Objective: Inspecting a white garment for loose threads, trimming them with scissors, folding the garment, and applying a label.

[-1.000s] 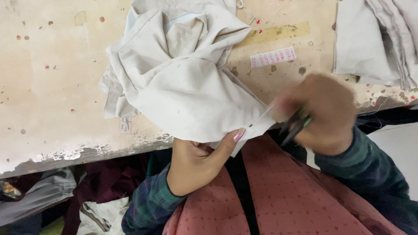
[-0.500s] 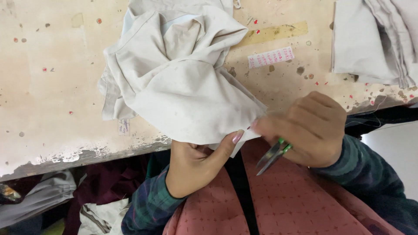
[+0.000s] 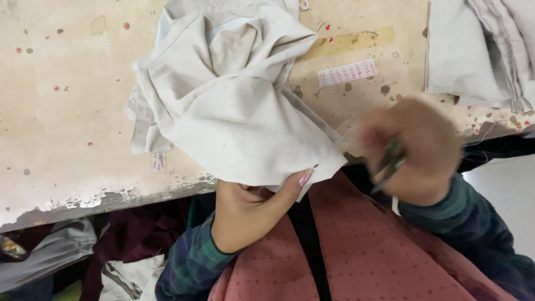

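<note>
Cloth front and centre: a crumpled pale beige garment lies bunched on the worn cream table, its lower corner hanging just over the chipped front edge. Left hand comes up from below that edge, palm turned upward, and pinches the garment's hanging corner, thumb with its pink nail pressed flat against the fabric and the other fingers tucked in beneath it. Right hand sits just beside that same corner, over the table edge, heavily blurred; its fingers are curled tight around a small green-handled cutting tool, seemingly thread snips, with the dark tip pointing down and toward the body. Whether the tool's blades touch the cloth, the blur makes it impossible to tell. Both forearms wear dark green plaid sleeves, and a reddish dotted apron fills the lower part of the view. Further back on the table, a small white printed label lies next to a strip of yellowish tape, and a second stack of folded pale cloth rests at the top right corner, well apart from the hands.
</note>
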